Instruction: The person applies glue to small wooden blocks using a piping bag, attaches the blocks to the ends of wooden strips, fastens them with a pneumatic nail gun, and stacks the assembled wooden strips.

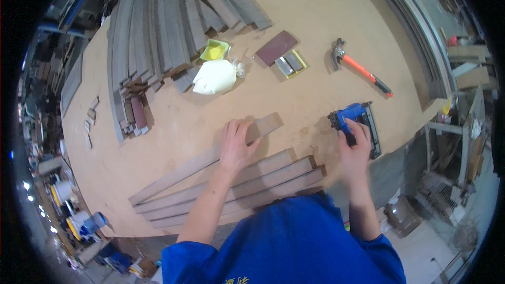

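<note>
My left hand (236,144) is closed over a grey-brown wooden strip (268,125), which lies at a slant on the table with its far end past my fingers. Closer to my body, several similar strips (273,171) lie side by side, partly covered by my left forearm. At the right, a blue and black nail gun (350,112) rests on its side near the table edge. The thumb and fingers of my right hand (356,139) curl around its handle; part of the grip is hidden.
A claw hammer (363,71) with an orange handle lies beyond the nail gun. Farther left are a yellow-edged box of metal staples or nails (291,64), a maroon sanding sheet (276,46), a pale bag (214,77) and a big strip pile (158,26). Small offcuts (90,117) sit far left.
</note>
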A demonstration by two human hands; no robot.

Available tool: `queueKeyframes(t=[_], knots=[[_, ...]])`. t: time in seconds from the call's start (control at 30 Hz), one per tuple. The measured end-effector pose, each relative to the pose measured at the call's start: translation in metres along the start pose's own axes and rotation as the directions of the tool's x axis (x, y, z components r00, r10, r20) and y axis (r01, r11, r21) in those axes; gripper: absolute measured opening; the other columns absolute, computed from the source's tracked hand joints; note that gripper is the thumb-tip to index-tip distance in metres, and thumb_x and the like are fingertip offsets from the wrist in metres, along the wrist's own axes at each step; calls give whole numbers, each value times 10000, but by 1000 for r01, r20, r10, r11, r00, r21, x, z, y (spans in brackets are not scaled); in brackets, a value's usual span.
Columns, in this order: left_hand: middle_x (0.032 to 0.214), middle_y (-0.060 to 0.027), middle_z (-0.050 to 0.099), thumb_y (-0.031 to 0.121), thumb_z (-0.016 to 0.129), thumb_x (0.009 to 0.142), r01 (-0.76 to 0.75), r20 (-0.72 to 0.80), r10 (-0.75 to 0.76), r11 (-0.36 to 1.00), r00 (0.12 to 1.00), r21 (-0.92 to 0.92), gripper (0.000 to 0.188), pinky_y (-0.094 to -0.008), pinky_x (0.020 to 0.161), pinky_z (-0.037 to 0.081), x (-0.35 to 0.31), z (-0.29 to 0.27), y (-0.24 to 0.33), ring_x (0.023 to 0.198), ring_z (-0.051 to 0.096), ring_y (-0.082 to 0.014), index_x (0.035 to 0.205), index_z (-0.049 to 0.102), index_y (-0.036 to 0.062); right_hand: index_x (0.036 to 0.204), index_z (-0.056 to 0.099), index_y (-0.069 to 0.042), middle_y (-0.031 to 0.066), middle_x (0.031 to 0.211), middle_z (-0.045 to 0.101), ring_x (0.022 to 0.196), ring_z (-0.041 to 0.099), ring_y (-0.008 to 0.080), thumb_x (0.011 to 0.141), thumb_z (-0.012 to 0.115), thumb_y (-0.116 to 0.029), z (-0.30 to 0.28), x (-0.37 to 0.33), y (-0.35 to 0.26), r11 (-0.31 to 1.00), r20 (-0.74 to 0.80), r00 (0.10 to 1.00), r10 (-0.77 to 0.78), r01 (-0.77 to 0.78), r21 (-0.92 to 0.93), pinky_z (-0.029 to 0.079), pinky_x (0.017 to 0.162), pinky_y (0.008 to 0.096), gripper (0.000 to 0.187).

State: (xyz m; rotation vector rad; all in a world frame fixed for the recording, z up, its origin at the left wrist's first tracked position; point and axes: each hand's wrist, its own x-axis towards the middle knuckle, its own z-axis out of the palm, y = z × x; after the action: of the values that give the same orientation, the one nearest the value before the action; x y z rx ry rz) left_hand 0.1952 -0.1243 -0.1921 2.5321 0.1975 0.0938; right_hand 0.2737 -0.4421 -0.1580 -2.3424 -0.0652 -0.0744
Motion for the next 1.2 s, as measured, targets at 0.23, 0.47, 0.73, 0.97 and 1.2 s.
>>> queueKeyframes(t=[0.23,0.47,0.73,0.97,1.2], knots=[[1119,-161,544,180,835,770,-31,6,32,999,999,-20,522,-470,966,478,0,0,-2,1095,525,-367,1225,624,35,1586,363,-209,222,1409,434,1173,593,394,810,784,-82,-9,7,5,953,119,978,172,-134,-273,526,974,467,892],[1159,-160,539,198,815,797,34,56,-31,998,998,-53,519,-471,1024,468,-2,2,-2,1142,519,-364,1248,615,37,1605,323,-131,137,1185,625,950,664,274,807,630,45,-37,53,-22,993,335,942,1,-41,112,572,872,398,873],[1165,-151,543,161,841,749,-21,26,23,996,999,-85,567,-484,996,487,-3,0,-7,1150,524,-374,1250,599,51,1509,512,-188,39,1006,702,594,508,70,926,689,-73,-8,63,-140,907,846,524,98,-397,141,467,560,246,620],[1142,-145,546,150,840,733,0,22,1,998,1000,-64,556,-482,979,496,-4,1,-5,1152,530,-374,1226,605,51,1460,566,-171,29,1029,705,866,630,107,860,747,-205,27,66,-150,981,845,522,118,-194,-17,540,792,301,628],[1158,-145,552,138,830,723,-5,25,7,996,1000,-89,550,-480,1000,483,-3,-5,-4,1160,526,-369,1220,614,41,1454,568,-165,8,810,629,578,500,69,875,734,-180,32,71,-158,968,855,502,131,-252,0,463,545,266,603]])
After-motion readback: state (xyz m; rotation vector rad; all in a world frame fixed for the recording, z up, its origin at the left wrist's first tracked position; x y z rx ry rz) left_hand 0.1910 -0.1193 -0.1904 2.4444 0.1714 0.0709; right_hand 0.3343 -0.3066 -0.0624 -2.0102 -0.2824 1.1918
